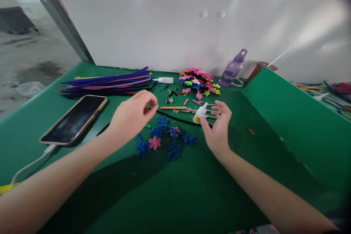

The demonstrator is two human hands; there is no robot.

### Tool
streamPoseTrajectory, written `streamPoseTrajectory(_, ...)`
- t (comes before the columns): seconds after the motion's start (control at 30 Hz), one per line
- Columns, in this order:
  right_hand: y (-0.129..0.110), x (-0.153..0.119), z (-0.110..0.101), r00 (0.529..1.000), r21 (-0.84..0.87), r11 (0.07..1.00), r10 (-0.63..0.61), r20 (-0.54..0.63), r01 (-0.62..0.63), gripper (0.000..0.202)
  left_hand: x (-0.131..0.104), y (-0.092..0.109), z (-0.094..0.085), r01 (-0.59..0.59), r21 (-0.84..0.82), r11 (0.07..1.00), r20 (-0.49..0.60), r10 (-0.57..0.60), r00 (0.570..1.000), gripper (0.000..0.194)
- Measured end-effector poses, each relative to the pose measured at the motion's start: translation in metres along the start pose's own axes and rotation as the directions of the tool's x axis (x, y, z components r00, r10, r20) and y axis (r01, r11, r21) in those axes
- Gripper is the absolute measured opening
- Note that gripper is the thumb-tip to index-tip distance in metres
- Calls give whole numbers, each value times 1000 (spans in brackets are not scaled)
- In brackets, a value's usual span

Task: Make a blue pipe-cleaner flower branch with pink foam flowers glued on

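My left hand (135, 112) is above the green table, thumb and fingertips pinched together; what is between them, if anything, I cannot make out. My right hand (219, 128) holds a small white glue bottle (201, 112) with a yellow label, tilted, between thumb and fingers. Below and between the hands lie blue pipe-cleaner flowers (174, 152) on stems, along with pink ones (155, 142). A black pipe cleaner (179, 119) runs across behind them, partly hidden by my left hand. Near the bottle lies a pair of scissors (192, 110), its handles partly covered by my right hand.
A thin wooden stick (173, 108) lies mid-table. Behind are pipe cleaners (109, 85), a white-capped bottle (166, 80), a pile of colourful flowers (197, 80) and a purple water bottle (231, 71). A phone (75, 119) is at left, a green panel (296, 124) at right.
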State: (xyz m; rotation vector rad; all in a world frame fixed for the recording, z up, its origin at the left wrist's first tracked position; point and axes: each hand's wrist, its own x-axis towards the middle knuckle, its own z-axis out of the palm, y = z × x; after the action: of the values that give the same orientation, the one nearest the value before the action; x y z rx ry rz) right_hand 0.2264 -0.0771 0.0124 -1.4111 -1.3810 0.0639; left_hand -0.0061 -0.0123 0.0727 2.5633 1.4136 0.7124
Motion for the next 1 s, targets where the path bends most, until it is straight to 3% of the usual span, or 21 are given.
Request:
streamPoseTrajectory(0.1,4,0,2,996,4,998,57,71,-58,54,7,-13,-14,19,70,997,11,-20,1000,16)
streamPoseTrajectory(0.2,7,-1,4,986,-1,995,103,133,-104,54,9,-26,-23,-8,163,987,226,-29,974,15)
streamPoseTrajectory(0.27,8,-2,6,978,14,991,130,164,-134,56,8,-33,-25,-68,193,979,383,-12,924,13)
streamPoseTrajectory(0.4,13,-2,6,971,15,987,156,178,-162,55,4,-37,-21,-197,113,974,623,85,778,11)
streamPoseTrajectory(0.5,15,-1,6,971,-14,986,165,171,-165,53,2,-31,-17,-235,56,970,696,131,706,14)
streamPoseTrajectory(0.67,18,-3,7,953,-39,976,220,211,-216,54,-1,-24,-16,-286,-3,958,728,198,657,17)
streamPoseTrajectory(0.77,20,-3,7,944,-28,972,234,234,-234,48,1,-27,-21,-277,-61,959,725,234,648,14)
streamPoseTrajectory(0.83,20,-2,7,936,-22,969,244,254,-247,42,4,-30,-27,-256,-106,961,699,255,668,12)
streamPoseTrajectory(0.97,14,-1,6,945,13,969,236,226,-245,35,13,-32,-41,-207,-178,962,582,272,767,13)
streamPoseTrajectory(1.0,12,0,6,951,31,970,228,210,-240,35,14,-31,-44,-191,-167,967,533,251,808,14)
